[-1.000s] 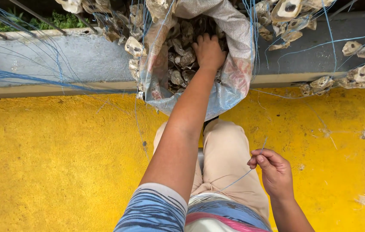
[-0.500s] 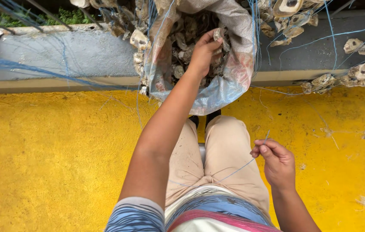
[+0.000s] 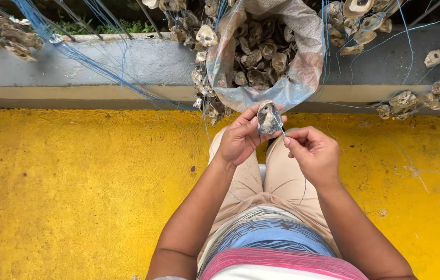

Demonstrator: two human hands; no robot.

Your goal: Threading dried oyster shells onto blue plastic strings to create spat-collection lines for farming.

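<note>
Your left hand [image 3: 240,139] pinches 1 rough grey oyster shell [image 3: 268,118] above your lap, just below the sack [image 3: 303,78] (hard, likely brittle-edged, so grip its thick rim), while your right hand [image 3: 313,153] nips the thin slippery blue line [image 3: 280,127].

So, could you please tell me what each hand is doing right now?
Left hand: closed, holding an oyster shell.
Right hand: pinching a thin blue line at the shell.

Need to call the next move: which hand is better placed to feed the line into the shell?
Probably the right hand: it pinches the thin blue line beside the shell, while the left hand grips that shell.
</note>
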